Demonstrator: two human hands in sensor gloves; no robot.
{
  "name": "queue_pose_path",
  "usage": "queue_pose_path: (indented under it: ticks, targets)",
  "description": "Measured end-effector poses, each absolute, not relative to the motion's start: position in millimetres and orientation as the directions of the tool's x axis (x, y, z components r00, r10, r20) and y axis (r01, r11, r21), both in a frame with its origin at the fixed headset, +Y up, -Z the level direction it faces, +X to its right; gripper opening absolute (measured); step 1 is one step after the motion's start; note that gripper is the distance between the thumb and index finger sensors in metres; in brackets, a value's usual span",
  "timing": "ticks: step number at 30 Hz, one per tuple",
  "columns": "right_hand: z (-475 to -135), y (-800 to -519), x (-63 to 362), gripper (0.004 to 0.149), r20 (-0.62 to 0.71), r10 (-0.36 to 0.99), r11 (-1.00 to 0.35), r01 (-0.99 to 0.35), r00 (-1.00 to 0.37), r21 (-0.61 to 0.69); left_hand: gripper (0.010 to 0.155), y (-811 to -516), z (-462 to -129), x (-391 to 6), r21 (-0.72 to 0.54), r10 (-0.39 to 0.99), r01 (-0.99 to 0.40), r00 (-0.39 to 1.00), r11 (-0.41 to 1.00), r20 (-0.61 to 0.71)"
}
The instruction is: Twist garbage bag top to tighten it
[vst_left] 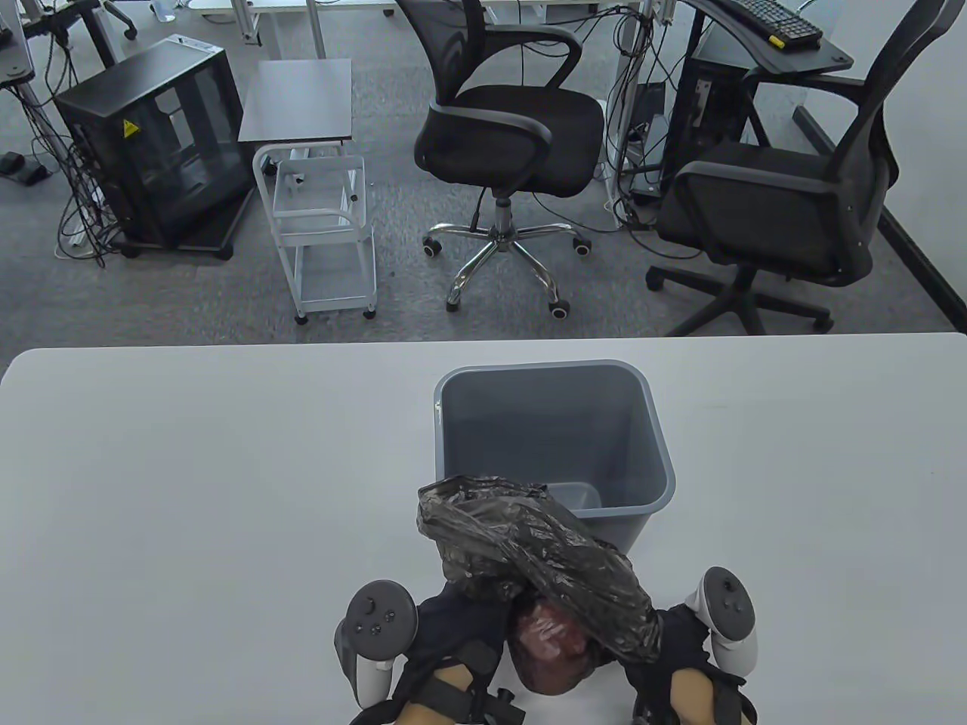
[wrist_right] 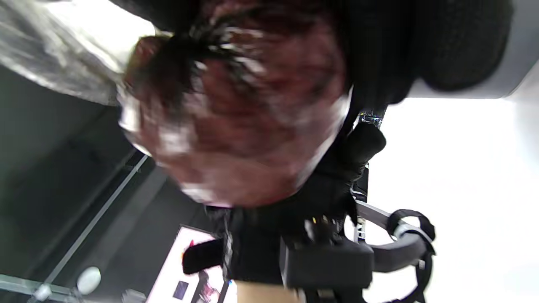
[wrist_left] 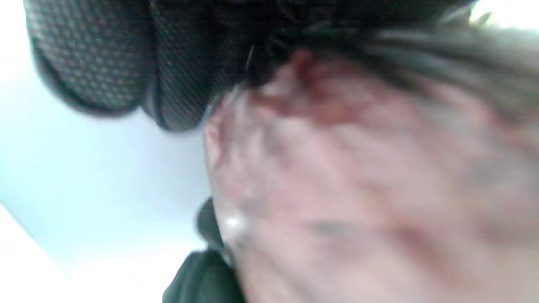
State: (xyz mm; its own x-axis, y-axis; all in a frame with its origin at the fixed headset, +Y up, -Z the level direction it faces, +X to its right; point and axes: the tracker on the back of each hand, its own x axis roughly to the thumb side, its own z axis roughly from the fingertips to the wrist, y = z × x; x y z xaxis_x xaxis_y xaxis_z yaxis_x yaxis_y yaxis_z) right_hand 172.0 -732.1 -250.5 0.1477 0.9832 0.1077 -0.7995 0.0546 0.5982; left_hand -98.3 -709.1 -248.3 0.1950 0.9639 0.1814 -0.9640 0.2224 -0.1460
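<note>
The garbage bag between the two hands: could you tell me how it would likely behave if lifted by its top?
The garbage bag looks thin and crinkled, so its top would probably flop and stretch. The reddish bulge low down suggests the weight would hang at the bottom. Its glossy film may slip through gloved fingers.

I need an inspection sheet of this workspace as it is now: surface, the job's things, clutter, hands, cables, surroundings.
Surface: white table, bare where visible.
Job's things: black garbage bag at the near edge, its long top lying up toward the grey bin; reddish contents show through the bag's lower part. The bin looks empty.
Clutter: nothing seen on the table.
Hands: left hand and right hand grip the bag from either side.
Cables: none on the table; bundles on the floor beside the black cabinet and under the far desks.
Surroundings: two office chairs, a white cart, carpet.
</note>
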Motion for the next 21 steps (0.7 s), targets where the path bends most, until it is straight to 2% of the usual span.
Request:
queue_pose_path:
  ticks: [3, 6, 9, 12, 14, 16, 19, 21]
  targets:
    - [-250, -735, 172, 0.085, 0.083, 0.99, 0.04, -0.799, 0.112, 0.6, 0.056, -707, -247, -100, -0.124, 0.962, -0.964, 0.211, 0.234, 0.174]
    - [-249, -735, 171, 0.086, 0.105, 0.989, 0.02, -0.802, 0.102, 0.597, 0.055, -704, -247, -105, -0.071, 0.939, -0.947, 0.297, 0.313, 0.174]
    - [-248, -732, 167, 0.098, 0.142, 0.976, 0.032, -0.761, 0.162, 0.648, 0.055, -703, -247, -106, -0.06, 0.941, -0.949, 0.296, 0.309, 0.161]
    - [-245, -726, 160, 0.108, 0.235, 0.967, -0.103, -0.697, 0.097, 0.71, 0.055, -704, -247, -104, -0.061, 0.938, -0.945, 0.309, 0.322, 0.159]
    - [-244, -725, 161, 0.109, 0.279, 0.96, -0.185, -0.703, 0.019, 0.687, 0.056, -705, -246, -104, -0.065, 0.939, -0.947, 0.302, 0.316, 0.165]
    - [-247, -727, 165, 0.103, 0.25, 0.968, -0.15, -0.766, 0.014, 0.625, 0.058, -707, -247, -103, -0.083, 0.946, -0.953, 0.273, 0.29, 0.174]
    - [-250, -735, 172, 0.092, 0.102, 0.986, 0.043, -0.8, 0.129, 0.599, 0.06, -710, -248, -99, -0.15, 0.971, -0.971, 0.158, 0.185, 0.18]
    - [-251, -738, 174, 0.089, 0.068, 0.991, 0.052, -0.797, 0.117, 0.601, 0.059, -708, -248, -98, -0.157, 0.976, -0.975, 0.13, 0.158, 0.176]
